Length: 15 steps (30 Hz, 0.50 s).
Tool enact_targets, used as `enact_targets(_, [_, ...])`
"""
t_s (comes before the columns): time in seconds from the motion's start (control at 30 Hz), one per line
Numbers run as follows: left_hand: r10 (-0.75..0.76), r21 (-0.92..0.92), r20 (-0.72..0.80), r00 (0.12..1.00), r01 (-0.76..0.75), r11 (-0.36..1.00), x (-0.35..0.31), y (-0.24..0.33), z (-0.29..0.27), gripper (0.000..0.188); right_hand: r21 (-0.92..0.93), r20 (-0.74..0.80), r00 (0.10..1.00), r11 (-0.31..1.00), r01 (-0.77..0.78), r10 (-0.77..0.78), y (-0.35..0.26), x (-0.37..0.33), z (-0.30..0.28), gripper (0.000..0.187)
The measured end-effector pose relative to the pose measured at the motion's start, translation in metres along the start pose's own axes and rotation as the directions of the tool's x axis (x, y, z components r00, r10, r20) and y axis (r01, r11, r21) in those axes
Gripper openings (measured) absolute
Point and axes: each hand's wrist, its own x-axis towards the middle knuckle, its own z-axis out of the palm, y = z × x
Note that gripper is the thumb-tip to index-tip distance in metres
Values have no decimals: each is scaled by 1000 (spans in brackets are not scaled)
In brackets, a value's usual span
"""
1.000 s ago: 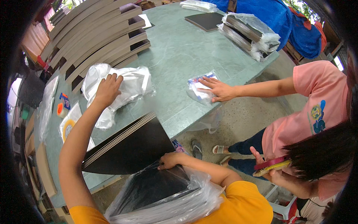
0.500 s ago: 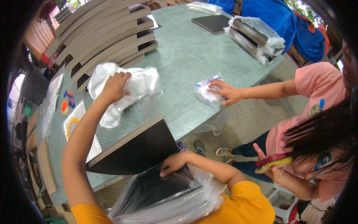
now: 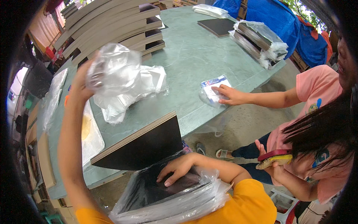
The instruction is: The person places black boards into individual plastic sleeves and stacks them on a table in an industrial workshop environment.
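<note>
My left hand (image 3: 85, 76) is raised over the table's left side, its fingers closed on a crumpled clear plastic bag (image 3: 115, 63) that partly covers them. Beneath lie more loose plastic bags (image 3: 149, 80). Fingers apart, my right hand (image 3: 177, 170) rests on a stack of black boards wrapped in clear plastic (image 3: 149, 192) close to my body. Just beyond it, a stack of black boards with pale edges (image 3: 143, 143) leans tilted at the table's near edge, touched by neither hand.
On the green table (image 3: 186, 56) stand tall stacks of boards (image 3: 112, 28) and plastic-wrapped boards (image 3: 257, 41). At the right, a co-worker's hand (image 3: 233, 95) touches a small plastic packet (image 3: 214, 87); their other hand holds a red-and-yellow object (image 3: 276, 160). A tape roll (image 3: 85, 127) lies left, partly hidden.
My left hand has lifted a plastic bag off the pile, up and to the left. My right hand has shifted slightly on the wrapped boards, fingers more spread. The view has shifted a little.
</note>
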Motion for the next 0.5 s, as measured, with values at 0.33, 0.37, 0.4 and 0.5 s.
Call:
enact_targets(0.33, [-299,957,153,942,-66,282,-253,-191,33,31,-236,104,989,969,-77,104,-16,10,0,56])
enact_targets(0.37, [-416,954,266,870,-175,245,-251,-229,22,33,-123,-51,998,991,-47,41,-42,0,-4,53])
enact_targets(0.4, [-519,931,362,775,-276,238,-254,-268,12,35,-23,-191,981,1000,4,-8,-63,-5,-11,51])
enact_targets(0.5, [-251,716,417,873,-146,682,-230,-175,59,22,77,-731,663,945,319,-164,-70,-3,-14,54])
